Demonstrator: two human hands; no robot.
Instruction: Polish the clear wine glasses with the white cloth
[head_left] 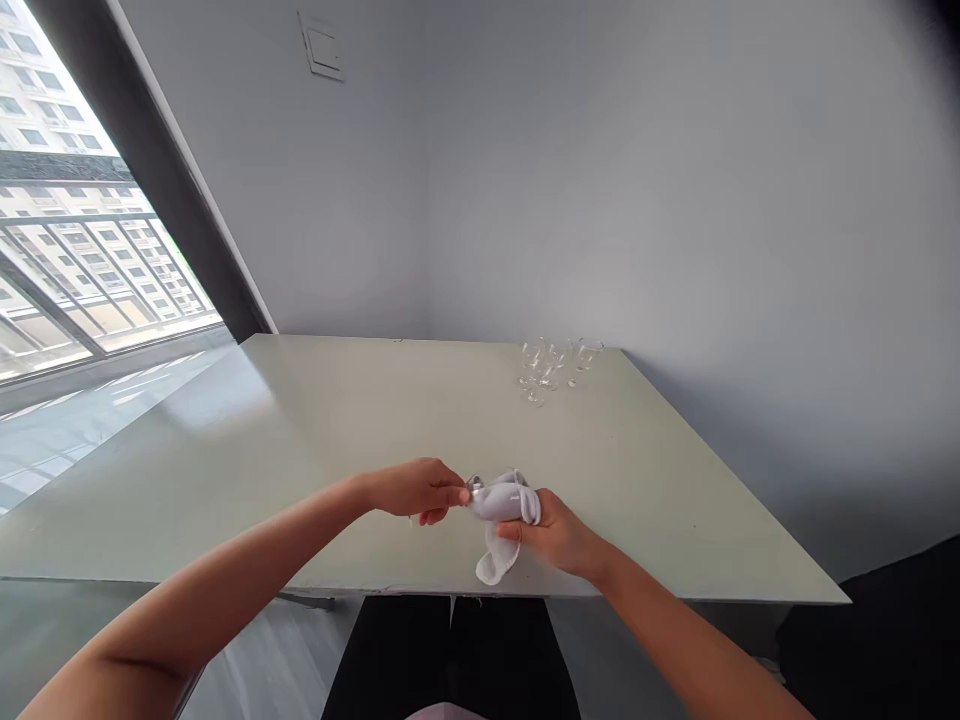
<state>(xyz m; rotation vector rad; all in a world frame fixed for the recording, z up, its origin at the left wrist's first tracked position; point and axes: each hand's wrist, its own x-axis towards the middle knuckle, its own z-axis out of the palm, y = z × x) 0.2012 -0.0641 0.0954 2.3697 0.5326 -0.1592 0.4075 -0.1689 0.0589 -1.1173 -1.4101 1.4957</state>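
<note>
Head view: pale wall (675, 180) fills upper centre and right of frame. Pale table (360, 410) spreads across middle, edge to edge nearly. Window (75, 230) at upper left, railing and buildings beyond. Clear stemmed glasses (534, 362) bunched upright near table's far edge, right of centre. White cloth (498, 556) low centre, gripped in right hand (561, 534), wrapped round clear glass (477, 484), one end drooping. Left hand (420, 488) pinches glass's narrow part, fingers closed.
</note>
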